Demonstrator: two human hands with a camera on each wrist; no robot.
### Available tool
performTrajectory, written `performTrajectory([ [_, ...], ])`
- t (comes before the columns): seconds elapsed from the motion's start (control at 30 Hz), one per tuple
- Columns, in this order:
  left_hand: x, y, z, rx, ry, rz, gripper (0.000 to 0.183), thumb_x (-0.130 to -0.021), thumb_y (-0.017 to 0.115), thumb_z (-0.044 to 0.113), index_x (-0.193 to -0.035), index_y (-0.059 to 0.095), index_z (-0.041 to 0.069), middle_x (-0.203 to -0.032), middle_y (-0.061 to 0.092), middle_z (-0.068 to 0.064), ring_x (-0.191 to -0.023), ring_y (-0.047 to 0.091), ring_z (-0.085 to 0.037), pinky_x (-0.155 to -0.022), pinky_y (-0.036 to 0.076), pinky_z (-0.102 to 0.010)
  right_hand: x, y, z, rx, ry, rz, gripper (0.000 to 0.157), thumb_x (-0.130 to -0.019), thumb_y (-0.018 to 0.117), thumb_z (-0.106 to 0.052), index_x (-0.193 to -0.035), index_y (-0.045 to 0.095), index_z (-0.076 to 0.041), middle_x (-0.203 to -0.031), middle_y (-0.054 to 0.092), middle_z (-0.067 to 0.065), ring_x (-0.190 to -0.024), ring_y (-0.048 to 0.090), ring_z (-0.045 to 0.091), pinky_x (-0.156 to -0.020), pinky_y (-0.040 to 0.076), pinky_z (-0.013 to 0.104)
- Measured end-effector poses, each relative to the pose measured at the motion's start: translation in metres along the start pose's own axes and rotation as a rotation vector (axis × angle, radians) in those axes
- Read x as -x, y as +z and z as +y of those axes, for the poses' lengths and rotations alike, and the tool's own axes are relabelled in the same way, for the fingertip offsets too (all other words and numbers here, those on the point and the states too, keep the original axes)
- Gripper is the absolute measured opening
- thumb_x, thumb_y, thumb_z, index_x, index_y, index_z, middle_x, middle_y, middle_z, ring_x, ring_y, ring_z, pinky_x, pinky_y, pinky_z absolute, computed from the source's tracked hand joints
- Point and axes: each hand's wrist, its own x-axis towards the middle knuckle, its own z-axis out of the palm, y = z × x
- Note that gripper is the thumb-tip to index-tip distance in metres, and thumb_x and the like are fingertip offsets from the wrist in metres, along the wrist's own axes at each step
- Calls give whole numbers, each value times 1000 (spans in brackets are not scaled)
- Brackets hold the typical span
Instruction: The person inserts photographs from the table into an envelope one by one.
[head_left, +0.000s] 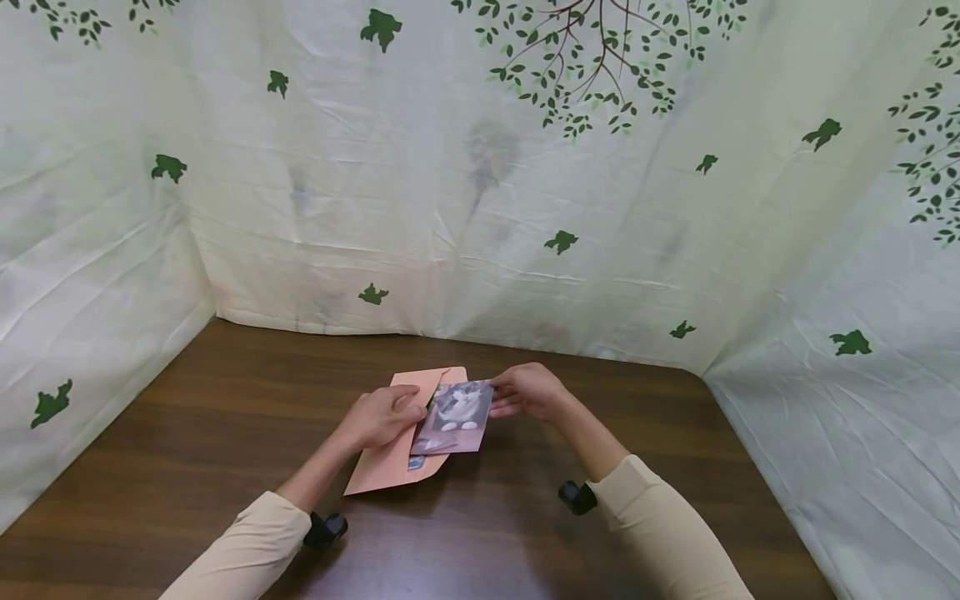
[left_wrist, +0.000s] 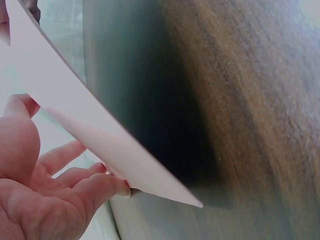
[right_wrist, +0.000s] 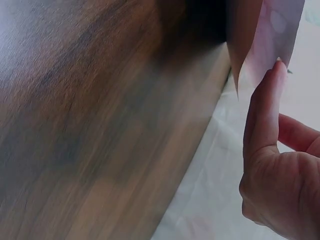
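A salmon-pink envelope [head_left: 378, 475] is held above the table, tilted, by my left hand [head_left: 384, 414]. In the left wrist view the thumb and fingers of the left hand [left_wrist: 55, 185] grip the envelope [left_wrist: 85, 130] from both sides. A photo card [head_left: 459, 417] with a greyish picture lies partly in the envelope's mouth, its right part outside. My right hand [head_left: 531, 392] pinches the card's upper right edge. Beneath that card a small bluish corner of another picture [head_left: 416, 462] shows. The right wrist view has the right hand [right_wrist: 285, 165] with a fingertip on the card [right_wrist: 280, 30].
The brown wooden table [head_left: 247, 417] extends around both hands. White cloth [head_left: 360, 208] printed with green leaves hangs behind and at both sides. A dark wrist camera [head_left: 325, 530] sits by the left sleeve and another wrist camera [head_left: 577, 497] by the right sleeve.
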Motion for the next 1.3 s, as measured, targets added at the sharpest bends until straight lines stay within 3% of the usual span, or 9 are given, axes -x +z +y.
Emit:
performTrajectory([
  [0.4,-1,0,-1,2,24,13,52,-98,60,34,-141,60,5,-144,58,-22,-135,51,-46,-109,40,-58,-6,17,2,-18,-37,-34,28,-99,56,-2,-120,62,16,-87,67,12,-70,71,19,-75,62,37],
  [0.67,0,0,-1,7,10,0,52,-99,58,35,-142,59,7,-146,57,-20,-137,50,-45,-110,40,-58,-10,27,1,-38,-45,-50,26,-99,57,-2,-119,60,14,-87,66,13,-70,71,18,-71,62,34],
  [1.3,-3,-1,-4,-4,19,8,51,-98,58,34,-141,60,7,-142,59,-21,-133,53,-44,-107,42,-57,-19,50,1,-56,-7,-68,28,-101,57,-8,-122,59,11,-95,70,16,-77,74,21,-72,62,33],
])
